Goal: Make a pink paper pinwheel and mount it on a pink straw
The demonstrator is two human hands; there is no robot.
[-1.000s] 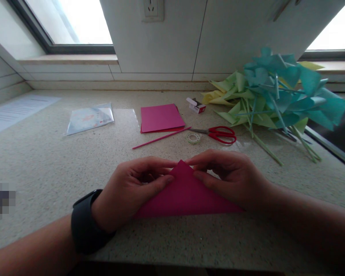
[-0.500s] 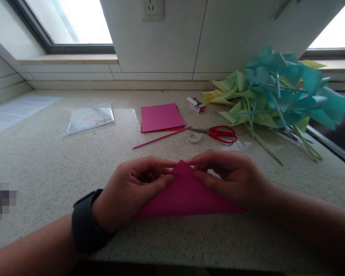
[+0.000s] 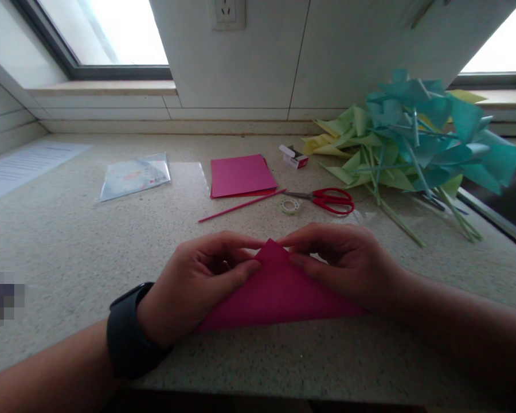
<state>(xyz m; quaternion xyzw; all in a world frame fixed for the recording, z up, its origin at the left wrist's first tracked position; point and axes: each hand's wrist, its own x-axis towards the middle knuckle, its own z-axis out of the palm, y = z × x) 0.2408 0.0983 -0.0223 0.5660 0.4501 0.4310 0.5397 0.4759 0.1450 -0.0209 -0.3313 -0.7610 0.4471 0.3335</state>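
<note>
A pink sheet of paper (image 3: 279, 292), folded into a triangle, lies near the counter's front edge with its tip pointing away from me. My left hand (image 3: 212, 272) pinches its left slope near the tip, thumb on top. On the opposite slope, my right hand (image 3: 341, 261) grips the paper the same way. Both index fingertips meet the paper close to the tip. Just beyond my hands are a thin pink paper stick (image 3: 241, 206), a small roll of tape (image 3: 289, 206) and red-handled scissors (image 3: 333, 201).
A stack of pink paper (image 3: 243, 175) lies farther back, beside a small opened box (image 3: 294, 157). Teal, green and yellow paper flowers (image 3: 430, 132) fill the right side. At the left are a clear plastic packet (image 3: 135, 178) and a printed sheet (image 3: 28, 163).
The lower left corner of the folded paper has shifted very slightly toward me. Both hands keep nearly the same pinch, and the other things stay put.
</note>
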